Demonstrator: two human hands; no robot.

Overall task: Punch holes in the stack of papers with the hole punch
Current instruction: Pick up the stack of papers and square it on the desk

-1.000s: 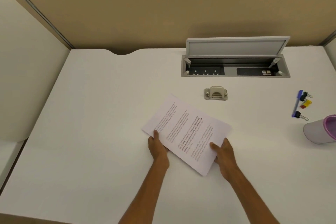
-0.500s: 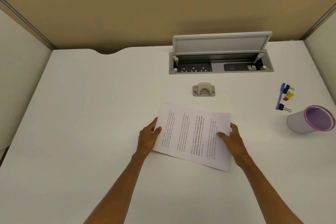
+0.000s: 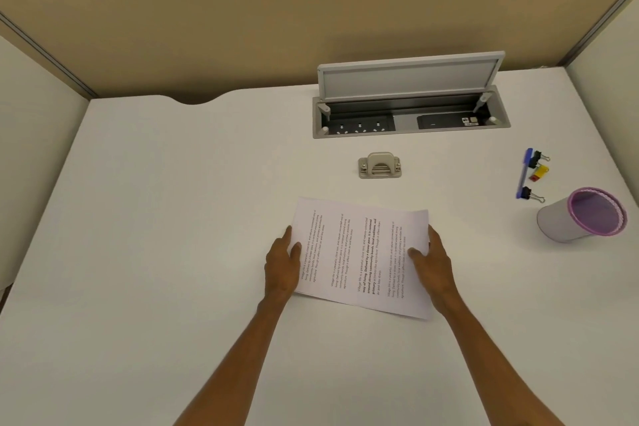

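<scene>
**Desk inspection: papers held at both short edges, punch standing apart**

The white desk [image 3: 173, 218] sits in a booth closed by a tan partition [image 3: 276, 10] at the rear and pale side panels [image 3: 34, 149] to left and right. Its rear edge has a curved cable notch [image 3: 193, 100].

The stack of papers [image 3: 359, 252] is at the centre of the desk, near the front, turned so the printed lines run sideways to the person.

The left hand [image 3: 281, 264] holds the stack's left edge, thumb on the top sheet. The right hand [image 3: 432, 263] holds the right edge the same way. The fingers beneath are hidden. Whether the stack lies flat or is slightly raised cannot be told.

The hole punch [image 3: 379, 165], grey-beige, stands beyond the far edge of the stack, apart from it and untouched.

Behind the punch, a recessed socket box [image 3: 411, 121] is set into the surface, its lid [image 3: 408, 76] propped open.

At the right side lie a blue pen [image 3: 524, 173], two black binder clips [image 3: 537, 157] and a yellow clip [image 3: 538, 172], close together. Just beside them a grey cup with a purple rim [image 3: 581, 214] lies tipped on its side.
</scene>
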